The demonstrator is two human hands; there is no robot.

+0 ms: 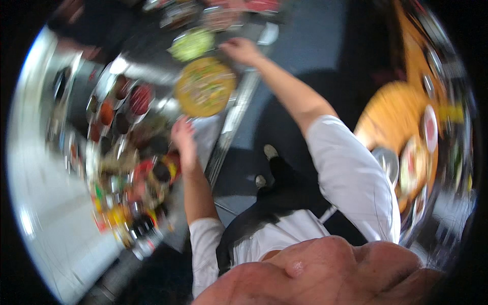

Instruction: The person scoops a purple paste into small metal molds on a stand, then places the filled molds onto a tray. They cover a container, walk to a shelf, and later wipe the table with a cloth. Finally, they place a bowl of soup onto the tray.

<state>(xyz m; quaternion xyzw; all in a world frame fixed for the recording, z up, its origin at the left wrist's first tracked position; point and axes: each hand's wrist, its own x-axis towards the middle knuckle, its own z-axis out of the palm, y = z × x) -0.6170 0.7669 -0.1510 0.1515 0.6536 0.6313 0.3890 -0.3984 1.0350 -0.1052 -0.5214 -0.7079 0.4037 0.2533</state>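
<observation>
A round yellow dish [206, 87] with chopped mixed food on it sits on the metal counter near its front edge. My left hand [183, 138] is beside the dish's near left rim, fingers pointing towards it; blur hides whether it touches. Past the dish's far right rim is my right hand [242, 52], its fingers bent and close to a container of shredded pale green vegetable [192, 44]. Whether either hand holds anything small cannot be made out. A white sheet or cloth [206, 131] lies on the counter just below the dish.
Sauce bottles and jars [133, 217] crowd the counter at the left. Several bowls of coloured ingredients [122, 101] stand behind them. Containers of pinkish food [223, 17] are at the top. Another person's hand [90, 52] shows at upper left. A wooden table [392, 114] bearing plates is at right.
</observation>
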